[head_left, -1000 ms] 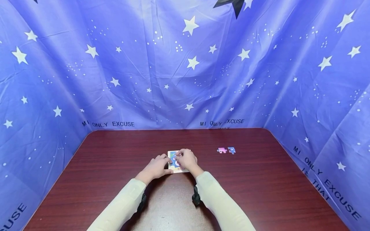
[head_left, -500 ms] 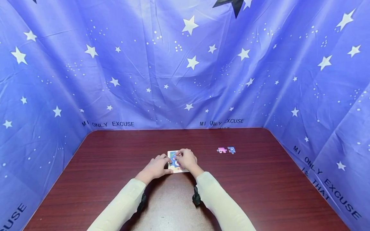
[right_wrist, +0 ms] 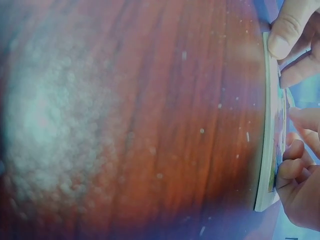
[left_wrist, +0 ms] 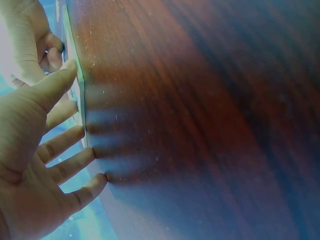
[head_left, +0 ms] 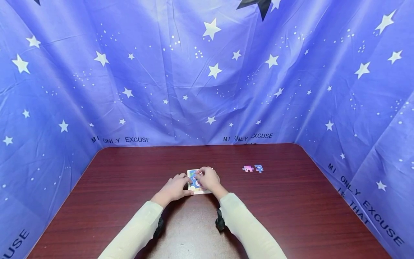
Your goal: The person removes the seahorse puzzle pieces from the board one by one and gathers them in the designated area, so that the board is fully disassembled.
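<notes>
A small jigsaw puzzle [head_left: 195,187] in a pale frame lies flat on the table, its picture blue with pink and other colours. My left hand [head_left: 173,187] rests at its left side, fingers fairly straight and spread. The left thumb [left_wrist: 62,80] touches the near edge of the frame. Over the right half of the puzzle my right hand [head_left: 209,179] is bent down, thumb and index finger close together, pinching a puzzle piece [right_wrist: 290,98] at the surface. The hand covers most of that piece.
To the right, farther back on the dark red wooden table [head_left: 291,208], lie a pink puzzle piece [head_left: 248,168] and a blue puzzle piece [head_left: 258,168] side by side. A blue curtain [head_left: 181,72] with stars stands behind the table and along both sides.
</notes>
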`<state>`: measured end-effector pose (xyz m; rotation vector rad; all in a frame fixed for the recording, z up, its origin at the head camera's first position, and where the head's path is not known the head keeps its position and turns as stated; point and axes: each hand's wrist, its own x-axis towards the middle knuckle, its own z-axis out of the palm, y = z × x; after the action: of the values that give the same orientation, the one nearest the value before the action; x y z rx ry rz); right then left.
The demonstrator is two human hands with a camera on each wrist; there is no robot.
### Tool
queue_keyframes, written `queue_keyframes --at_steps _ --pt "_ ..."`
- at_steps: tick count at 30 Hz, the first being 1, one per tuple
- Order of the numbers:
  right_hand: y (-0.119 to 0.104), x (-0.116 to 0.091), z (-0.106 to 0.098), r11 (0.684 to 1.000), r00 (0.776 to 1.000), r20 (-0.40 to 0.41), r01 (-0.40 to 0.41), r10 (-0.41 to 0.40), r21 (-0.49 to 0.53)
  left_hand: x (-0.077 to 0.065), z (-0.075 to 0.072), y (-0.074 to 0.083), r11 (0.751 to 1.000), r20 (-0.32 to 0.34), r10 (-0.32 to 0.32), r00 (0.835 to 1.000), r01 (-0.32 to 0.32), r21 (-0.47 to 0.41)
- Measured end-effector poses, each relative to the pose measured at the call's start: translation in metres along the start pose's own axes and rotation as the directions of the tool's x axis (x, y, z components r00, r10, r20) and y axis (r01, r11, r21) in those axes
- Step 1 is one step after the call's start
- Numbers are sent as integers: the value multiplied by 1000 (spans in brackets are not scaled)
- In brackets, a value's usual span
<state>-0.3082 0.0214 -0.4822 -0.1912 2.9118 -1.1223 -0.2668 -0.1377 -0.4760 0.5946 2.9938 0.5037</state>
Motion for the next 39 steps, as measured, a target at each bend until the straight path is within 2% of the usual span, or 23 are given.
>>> queue_keyframes --at_steps 11,17,29,39 --pt "0 -1 -4 999 1000 7 -9 9 35 -2 -1 2 1000 -3 5 1000 -5 0" --pt "-1 -1 -10 1000 999 -28 15 -15 -2 -2 -3 2 1000 -9 3 1000 -3 -4" --pt "2 0 -16 1000 1000 -25 -6 6 4 -4 -5 4 1000 -8 4 1000 -4 -13" --pt "8 2 -21 1000 999 -41 11 -12 -18 -3 -4 3 1000 -3 2 1000 -2 -8"
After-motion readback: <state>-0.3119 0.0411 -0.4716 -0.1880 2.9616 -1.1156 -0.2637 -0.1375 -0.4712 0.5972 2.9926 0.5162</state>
